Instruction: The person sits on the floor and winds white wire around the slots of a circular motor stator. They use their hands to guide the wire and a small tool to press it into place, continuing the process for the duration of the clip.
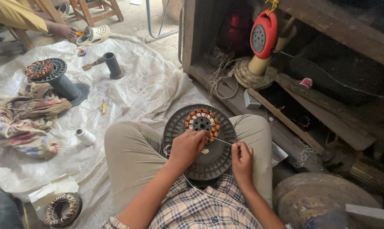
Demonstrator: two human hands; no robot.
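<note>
On the lap sat a black spool [209, 163] carrying a copper-wound stator [202, 121]. Left hand [187, 146] curled shut, touching the stator's near edge. Right hand [242, 159], beside the stator, pinched a thin thread [220, 140].

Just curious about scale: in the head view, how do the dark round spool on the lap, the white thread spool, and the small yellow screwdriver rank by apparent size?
1. dark round spool, though nearest the camera
2. white thread spool
3. yellow screwdriver

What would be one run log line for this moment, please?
left hand: pressing on copper stator | right hand: pinching taut thread | stator on dark spool in lap
</note>
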